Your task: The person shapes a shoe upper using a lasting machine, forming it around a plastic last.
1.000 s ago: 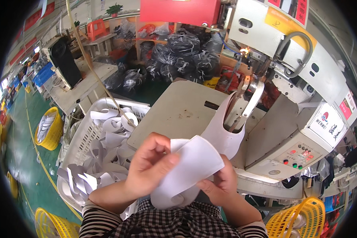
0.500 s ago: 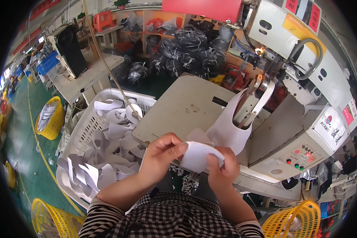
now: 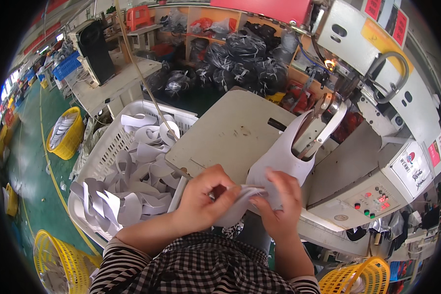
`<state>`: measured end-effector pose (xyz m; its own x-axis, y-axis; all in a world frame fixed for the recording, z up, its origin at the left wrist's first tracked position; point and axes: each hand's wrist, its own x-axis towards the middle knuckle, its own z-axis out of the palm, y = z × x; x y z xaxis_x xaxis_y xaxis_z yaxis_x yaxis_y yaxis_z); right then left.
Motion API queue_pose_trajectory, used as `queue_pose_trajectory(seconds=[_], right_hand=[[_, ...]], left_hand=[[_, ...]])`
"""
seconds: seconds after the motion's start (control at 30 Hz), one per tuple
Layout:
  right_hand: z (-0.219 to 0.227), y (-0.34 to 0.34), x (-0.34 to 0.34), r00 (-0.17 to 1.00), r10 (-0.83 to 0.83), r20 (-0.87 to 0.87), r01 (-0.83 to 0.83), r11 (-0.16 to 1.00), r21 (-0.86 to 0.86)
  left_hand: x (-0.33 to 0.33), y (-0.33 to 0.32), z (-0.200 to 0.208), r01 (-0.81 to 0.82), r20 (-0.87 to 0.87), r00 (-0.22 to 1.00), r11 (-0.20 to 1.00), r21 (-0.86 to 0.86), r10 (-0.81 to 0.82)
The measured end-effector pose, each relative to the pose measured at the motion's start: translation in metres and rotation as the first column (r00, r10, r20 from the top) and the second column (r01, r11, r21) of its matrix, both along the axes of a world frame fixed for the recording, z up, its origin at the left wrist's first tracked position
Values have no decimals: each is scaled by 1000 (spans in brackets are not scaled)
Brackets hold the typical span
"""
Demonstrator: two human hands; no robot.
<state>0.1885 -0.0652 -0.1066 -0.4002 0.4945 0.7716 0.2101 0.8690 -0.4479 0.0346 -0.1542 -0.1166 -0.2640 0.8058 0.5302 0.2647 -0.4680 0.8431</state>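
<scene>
I see my left hand [image 3: 203,198] and right hand [image 3: 278,201] meeting at the near edge of the grey tabletop [image 3: 230,134], fingers curled and pinching a folded white fabric piece [image 3: 235,208] between them. Just beyond, another white fabric piece [image 3: 284,154] hangs from the machine's metal clamp [image 3: 323,122]. To my left, a white plastic basket [image 3: 105,147] holds more white cut pieces.
</scene>
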Motion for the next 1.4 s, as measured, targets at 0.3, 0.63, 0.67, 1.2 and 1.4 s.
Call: queue_pose_trajectory(seconds=[0.3,0.63,0.67,1.2,1.4], right_hand=[[-6,-18,19,940,330,89,-333,830,447],[-17,-31,62,733,429,-527,-314,902,298],[-16,-26,72,737,423,-527,-305,904,300],[8,-17,53,948,46,-316,-183,889,-421],[21,7,57,604,471,-643,-794,291,-534]], left_hand=[[-21,18,-12,87,802,585,973,-215,125],[-197,4,-65,-64,856,515,994,94,-48],[-195,3,-58,-54,855,515,994,96,-55],[18,4,41,39,-459,873,963,-265,-162],[10,35,40,645,156,764,742,-182,-626]])
